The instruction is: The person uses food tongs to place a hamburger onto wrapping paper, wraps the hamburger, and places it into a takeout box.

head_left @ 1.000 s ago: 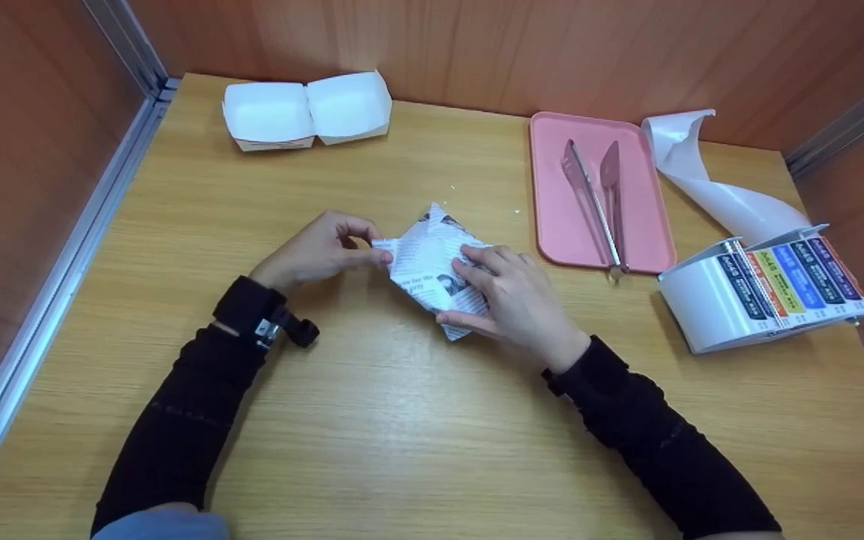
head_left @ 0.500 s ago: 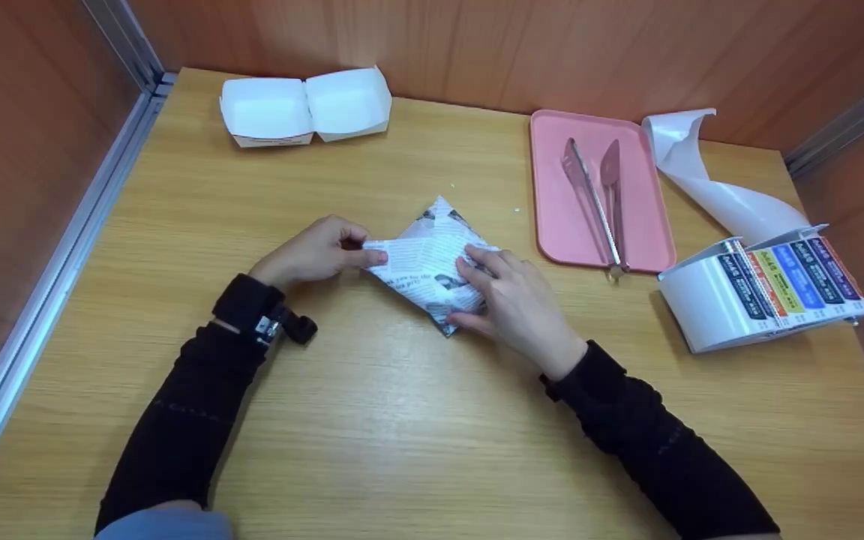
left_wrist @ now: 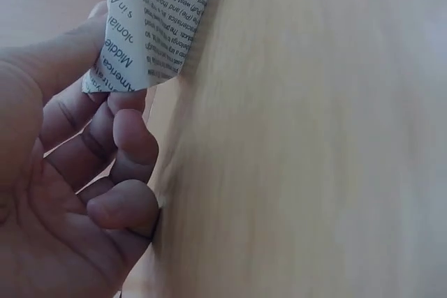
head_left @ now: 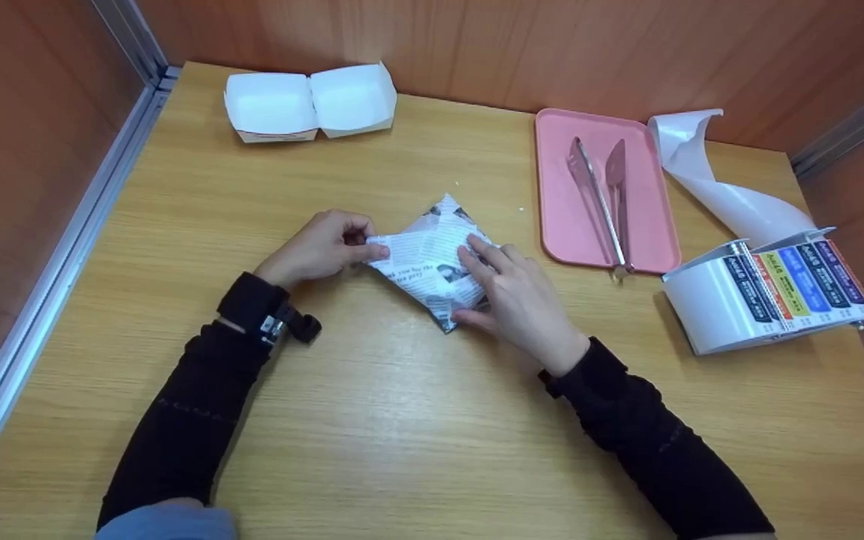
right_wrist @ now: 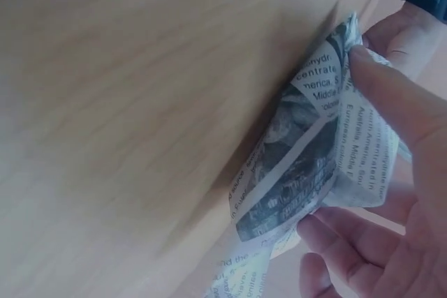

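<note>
One folded printed paper [head_left: 418, 262] was near the middle of the tabletop [head_left: 372, 442]. At its nine o'clock, my left hand [head_left: 318, 249] pinched its corner narrowly between the thumb and the fingers. At its four o'clock, my right hand [head_left: 526, 304] rested on it, the fingers relaxed and slightly apart, the thumb touching near the pointed tip at six o'clock. From the paper, a white box [head_left: 274, 105] with its lid laid back stood at eleven o'clock. At two o'clock was a pink tray [head_left: 553, 184], and on it lay metal tongs [head_left: 598, 199]. At three o'clock stood a white holder [head_left: 792, 281] with coloured labels, and a curling white sheet [head_left: 747, 206] behind it.
</note>
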